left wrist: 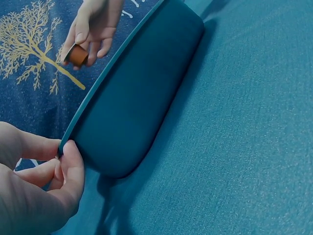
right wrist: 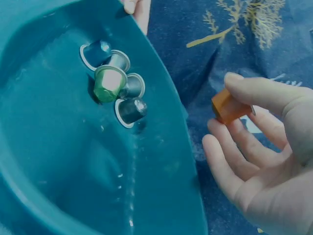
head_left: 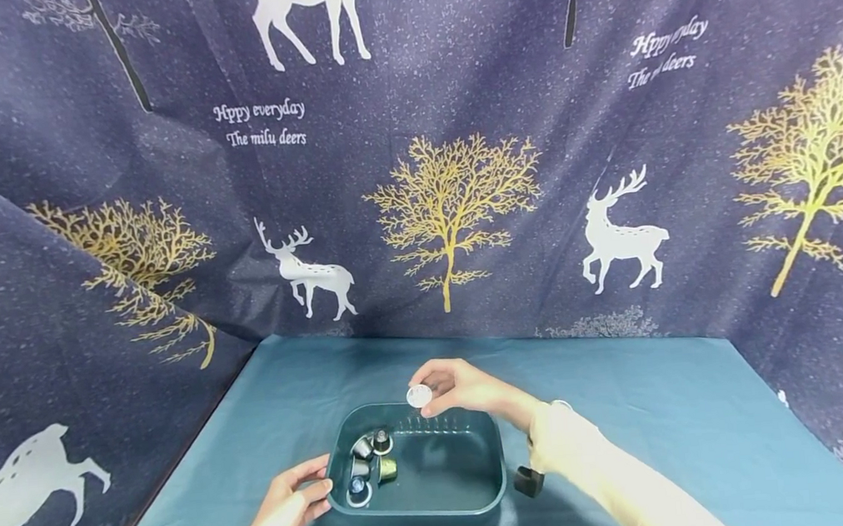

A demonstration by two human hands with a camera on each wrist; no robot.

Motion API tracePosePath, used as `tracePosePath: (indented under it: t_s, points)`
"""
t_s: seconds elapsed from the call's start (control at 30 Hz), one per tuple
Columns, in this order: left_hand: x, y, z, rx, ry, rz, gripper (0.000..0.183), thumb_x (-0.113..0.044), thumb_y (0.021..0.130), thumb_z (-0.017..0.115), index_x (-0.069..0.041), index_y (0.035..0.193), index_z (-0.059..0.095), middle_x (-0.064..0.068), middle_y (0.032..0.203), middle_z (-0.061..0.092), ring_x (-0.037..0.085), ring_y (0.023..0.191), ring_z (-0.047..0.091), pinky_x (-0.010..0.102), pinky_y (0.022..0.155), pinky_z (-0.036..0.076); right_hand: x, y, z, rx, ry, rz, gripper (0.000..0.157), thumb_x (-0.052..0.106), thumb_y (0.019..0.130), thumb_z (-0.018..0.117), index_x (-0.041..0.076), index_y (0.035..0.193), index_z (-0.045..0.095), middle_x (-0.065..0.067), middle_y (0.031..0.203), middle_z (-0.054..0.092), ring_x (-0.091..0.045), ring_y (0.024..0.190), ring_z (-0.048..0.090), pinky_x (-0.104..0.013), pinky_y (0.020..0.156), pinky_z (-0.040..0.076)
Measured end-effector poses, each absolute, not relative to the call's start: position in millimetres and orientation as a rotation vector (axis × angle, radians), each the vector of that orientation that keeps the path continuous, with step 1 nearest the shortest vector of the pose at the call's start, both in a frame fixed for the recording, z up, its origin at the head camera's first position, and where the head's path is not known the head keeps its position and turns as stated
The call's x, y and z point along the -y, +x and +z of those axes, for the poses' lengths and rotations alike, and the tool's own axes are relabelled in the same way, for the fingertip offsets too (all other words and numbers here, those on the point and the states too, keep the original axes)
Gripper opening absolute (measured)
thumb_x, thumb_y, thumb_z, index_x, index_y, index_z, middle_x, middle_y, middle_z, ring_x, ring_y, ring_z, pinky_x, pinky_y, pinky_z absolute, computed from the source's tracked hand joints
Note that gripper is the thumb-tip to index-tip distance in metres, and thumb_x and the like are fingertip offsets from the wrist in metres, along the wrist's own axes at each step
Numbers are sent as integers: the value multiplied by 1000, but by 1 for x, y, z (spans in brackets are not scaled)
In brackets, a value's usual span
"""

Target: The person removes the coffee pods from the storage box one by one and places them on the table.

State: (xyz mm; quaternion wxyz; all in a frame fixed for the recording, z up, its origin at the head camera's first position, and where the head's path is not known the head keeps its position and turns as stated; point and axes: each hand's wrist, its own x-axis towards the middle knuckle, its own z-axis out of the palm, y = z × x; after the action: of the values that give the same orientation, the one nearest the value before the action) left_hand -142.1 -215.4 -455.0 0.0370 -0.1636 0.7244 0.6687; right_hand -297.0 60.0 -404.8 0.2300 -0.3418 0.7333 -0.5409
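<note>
My right hand [head_left: 457, 387] pinches an orange coffee capsule [right wrist: 230, 106] between thumb and fingers, over the far rim of a dark teal plastic basin [head_left: 443, 510]. In the head view the capsule's pale round lid [head_left: 419, 395] faces me. With thumb and fingers my left hand [left wrist: 44, 181] grips the basin's rim at its left end. Several coffee capsules lie bunched at the left inside: a green one [right wrist: 108, 84], a blue one [right wrist: 98, 52], a dark one [right wrist: 132, 110] and silvery ones [head_left: 363, 447].
A teal cloth [head_left: 311, 373] covers the table. Right of the basin, a small dark block-like object [head_left: 528, 481] shows beside the right forearm. Behind the table hangs a dark blue curtain [head_left: 451, 85] with deer and trees.
</note>
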Motion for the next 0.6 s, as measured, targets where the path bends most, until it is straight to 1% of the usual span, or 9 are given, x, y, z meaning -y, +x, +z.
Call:
tracePosePath:
  t_s: [0.13,0.2,0.3,0.4,0.6]
  points:
    - [216,-141,-455,-2224,-486,2050,50,1,90,61,12,138,49,14,114,56,14,90,64,25,72,56,-72,-296,-404,-2030,-871,-1553,45,4,81,77,3,124,62,-13,112,71,-20,99,70,-32,85,56]
    - [216,-142,-456,-2223,-493,2057,50,1,90,61,11,137,50,14,113,57,14,90,64,25,72,56,-78,-296,-405,-2050,-851,-1578,45,6,81,77,2,123,62,-12,111,72,-21,100,71,-32,84,57]
    - [216,-141,-457,-2219,-495,2059,50,0,90,61,11,137,50,14,114,57,14,90,63,25,72,56,-87,-296,-406,-2088,-827,-1602,44,7,80,78,0,121,63,-10,108,73,-18,96,71,-31,82,57]
    - [216,-141,-458,-2216,-488,2053,51,-1,91,61,11,139,49,13,114,56,13,90,62,25,72,56,-96,-294,-407,-2122,-771,-1621,44,7,79,79,0,120,63,-9,107,73,-11,89,70,-29,80,57]
    - [216,-141,-457,-2223,-489,2059,49,0,91,60,10,138,50,14,116,56,14,90,62,25,72,56,-116,-287,-407,-2174,-671,-1682,47,6,80,78,-1,123,61,-14,109,72,-10,89,68,-30,82,56]
